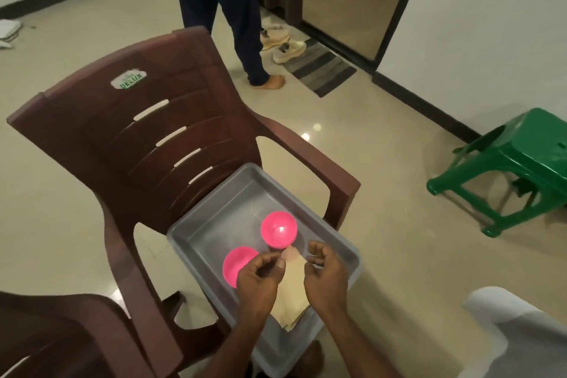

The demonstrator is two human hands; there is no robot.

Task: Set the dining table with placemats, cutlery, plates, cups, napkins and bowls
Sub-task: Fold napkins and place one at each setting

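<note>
Two pink bowls (279,229) sit in a gray tub (214,218) on the seat of a brown chair (159,132). One bowl is farther back, and the other bowl (237,265) is nearer and to the left, partly hidden by a hand. Beside them, at the near right of the tub, lies a stack of tan napkins (293,288). The things seem to be kept together in the tub so they are easy to carry to the desk, which does not show here.

Both hands hang just over the napkins. The left hand (259,278) has its fingers curled with the thumb close to them, but I cannot tell if this grip has hold of a napkin corner. The right hand (325,273) also has bent fingers, and nothing shows between them. It looks like the napkins are about to be picked up.

The tub walls stand up all around, so a hand has to go in from above and lift straight out. The chair arms sit on each side of the tub.

There is open floor around. A green stool (515,169) stands far right, and another person's leg (245,49) is at the far side.
</note>
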